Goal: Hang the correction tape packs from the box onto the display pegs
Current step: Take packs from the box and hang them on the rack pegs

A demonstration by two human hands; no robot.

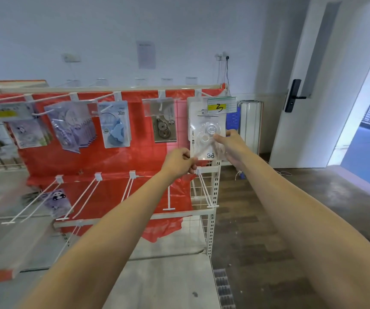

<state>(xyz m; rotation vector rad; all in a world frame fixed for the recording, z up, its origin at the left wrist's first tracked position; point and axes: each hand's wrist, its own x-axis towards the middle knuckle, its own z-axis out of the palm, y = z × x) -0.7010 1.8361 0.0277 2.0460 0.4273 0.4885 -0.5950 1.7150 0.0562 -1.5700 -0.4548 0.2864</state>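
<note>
**Pack held up at the far-right peg, both hands on it**

The clear correction tape pack stands upright, its long axis running top to bottom, right at the end of the upper rail. Its top edge sits up behind the price tag marked with a handwritten 3, so I cannot tell whether the hang hole is already over the peg or just short of it.

The left hand pinches the pack's lower left corner, fingers curled tight on the card edge. The right hand reaches in from the other side, its fingers pressed against the blister front near the middle, thumb side hidden behind the plastic. Both hands are below the hole, so the pack lies up and away from the grip, and any seating would be a push toward the red backing.

Along the same rail hang other packs: a grey one next door, a blue one, then blurred bundles further left. The lower pegs stand mostly bare, bar a panda pack.

The supply box is not in sight from here.
</note>
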